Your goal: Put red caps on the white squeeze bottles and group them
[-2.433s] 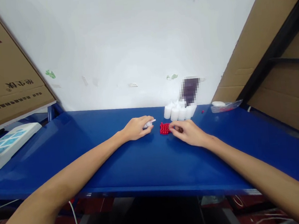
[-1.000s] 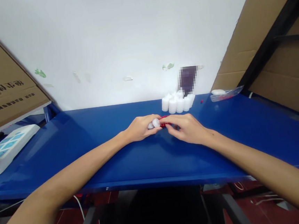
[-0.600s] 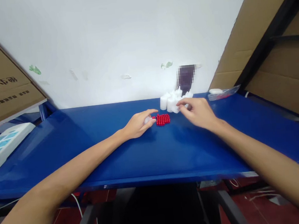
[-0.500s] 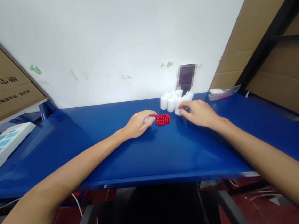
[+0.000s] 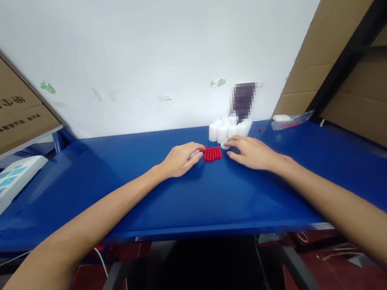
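A tight patch of small red beads (image 5: 212, 153) lies on the blue table (image 5: 198, 198) between my hands. My left hand (image 5: 180, 159) rests just left of the beads, its fingers curled round a small white bottle (image 5: 194, 153) whose tip shows at the fingertips. My right hand (image 5: 251, 152) lies to the right of the beads, fingers pinched on a small white piece (image 5: 225, 145) at the foot of a cluster of white bottles (image 5: 228, 129) standing near the wall.
A white scale with blue keys (image 5: 3, 185) sits at the left end. A clear bag with a white lid (image 5: 288, 120) lies at the back right, a stray red bead (image 5: 260, 130) near it. Cardboard boxes (image 5: 4, 112) flank both sides.
My right hand left the beads, reached up to the cluster of white bottles, then came back down beside the beads. My left hand stayed put with its bottle.
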`<state>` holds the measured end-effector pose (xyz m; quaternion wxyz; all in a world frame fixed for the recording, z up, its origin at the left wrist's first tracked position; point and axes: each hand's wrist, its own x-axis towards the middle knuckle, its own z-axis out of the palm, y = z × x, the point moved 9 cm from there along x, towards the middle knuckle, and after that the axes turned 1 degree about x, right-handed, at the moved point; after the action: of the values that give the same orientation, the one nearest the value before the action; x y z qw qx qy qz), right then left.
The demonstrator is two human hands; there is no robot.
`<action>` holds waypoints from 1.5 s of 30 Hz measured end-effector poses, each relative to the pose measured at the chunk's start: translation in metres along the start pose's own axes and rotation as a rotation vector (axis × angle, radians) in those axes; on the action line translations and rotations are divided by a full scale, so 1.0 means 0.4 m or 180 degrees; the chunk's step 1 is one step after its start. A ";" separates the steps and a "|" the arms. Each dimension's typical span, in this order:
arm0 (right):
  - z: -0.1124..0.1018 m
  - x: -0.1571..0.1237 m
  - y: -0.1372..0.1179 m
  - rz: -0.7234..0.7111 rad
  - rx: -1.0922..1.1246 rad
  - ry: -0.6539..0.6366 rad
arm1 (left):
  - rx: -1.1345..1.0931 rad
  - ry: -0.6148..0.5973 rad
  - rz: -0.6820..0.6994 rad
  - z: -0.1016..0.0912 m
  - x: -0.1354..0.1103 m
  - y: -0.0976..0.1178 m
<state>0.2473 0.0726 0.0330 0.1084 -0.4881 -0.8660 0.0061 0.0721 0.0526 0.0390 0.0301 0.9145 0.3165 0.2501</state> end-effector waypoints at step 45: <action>-0.003 -0.048 -0.233 -0.1349 0.0368 0.0423 | 0.0064 -0.0193 0.0866 0.013 -0.005 0.111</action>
<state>0.1785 0.0074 0.0413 0.1918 -0.2876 -0.9383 0.0007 0.0982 0.0166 0.0431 -0.0038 0.9564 0.1910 0.2210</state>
